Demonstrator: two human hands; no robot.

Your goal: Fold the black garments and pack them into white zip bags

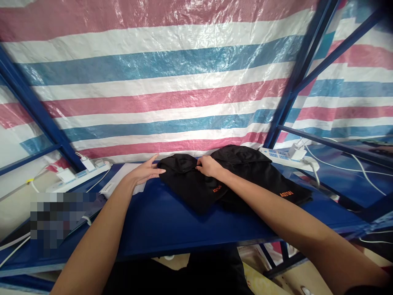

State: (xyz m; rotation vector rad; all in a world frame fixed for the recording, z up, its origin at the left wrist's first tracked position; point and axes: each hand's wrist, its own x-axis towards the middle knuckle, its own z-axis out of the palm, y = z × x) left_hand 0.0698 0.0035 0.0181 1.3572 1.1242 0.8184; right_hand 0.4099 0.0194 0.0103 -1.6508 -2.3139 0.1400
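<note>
Two dark garments lie folded side by side on a blue shelf. The left one is a black garment (190, 186) with small orange lettering near its lower right corner. My left hand (143, 171) is at its upper left edge, thumb raised apart from the stretched fingers, whose tips are at the cloth. At the top of that garment, my right hand (210, 166) is closed on the fabric in a pinch. The right-hand black garment (245, 157), also with orange lettering, is partly covered by my right forearm.
White paper sheets (118, 178) lie left of the garments on the blue shelf (153, 229). Power strips with plugs and cords stand at left (84, 176) and right (285, 159). Blue metal posts and a striped plastic sheet (172, 98) rise behind. A blurred-out object (58, 221) sits at far left.
</note>
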